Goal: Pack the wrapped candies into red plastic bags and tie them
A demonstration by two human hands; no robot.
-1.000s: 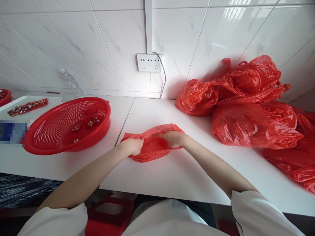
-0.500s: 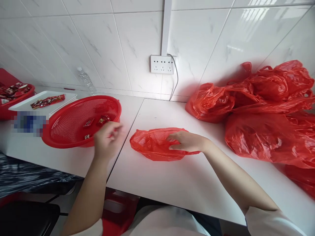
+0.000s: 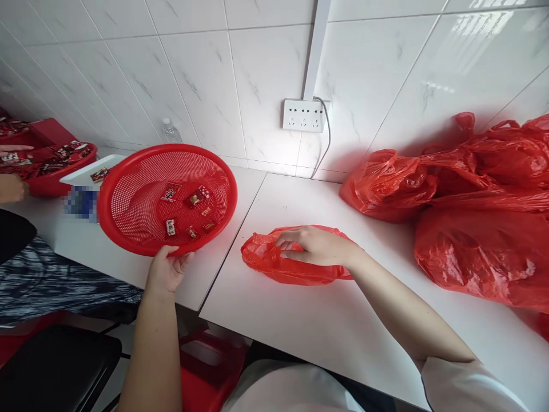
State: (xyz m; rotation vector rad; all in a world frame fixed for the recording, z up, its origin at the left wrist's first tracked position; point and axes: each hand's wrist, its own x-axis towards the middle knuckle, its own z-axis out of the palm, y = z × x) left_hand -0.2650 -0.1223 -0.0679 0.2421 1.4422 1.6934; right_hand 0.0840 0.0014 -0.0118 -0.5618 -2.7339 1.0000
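My left hand (image 3: pixel 168 269) grips the near rim of a round red mesh basket (image 3: pixel 128 214) and tilts it up toward me; several small wrapped candies (image 3: pixel 189 209) lie inside it. My right hand (image 3: pixel 315 246) rests on a small red plastic bag (image 3: pixel 261 257) in the middle of the white table (image 3: pixel 326 320), fingers curled and pinching the bag's upper edge.
Big filled red plastic bags (image 3: pixel 472 212) pile up at the right against the tiled wall. A wall socket (image 3: pixel 303 115) with a cable sits above. At the left stand a white tray (image 3: pixel 79 174), another red basket of candies (image 3: pixel 51 166), a water bottle (image 3: pixel 171 131) and another person's hand (image 3: pixel 11 187).
My left hand left the small bag, reached left and took the basket's rim; the basket now tilts up. My right hand stays on the bag. The view has swung left.
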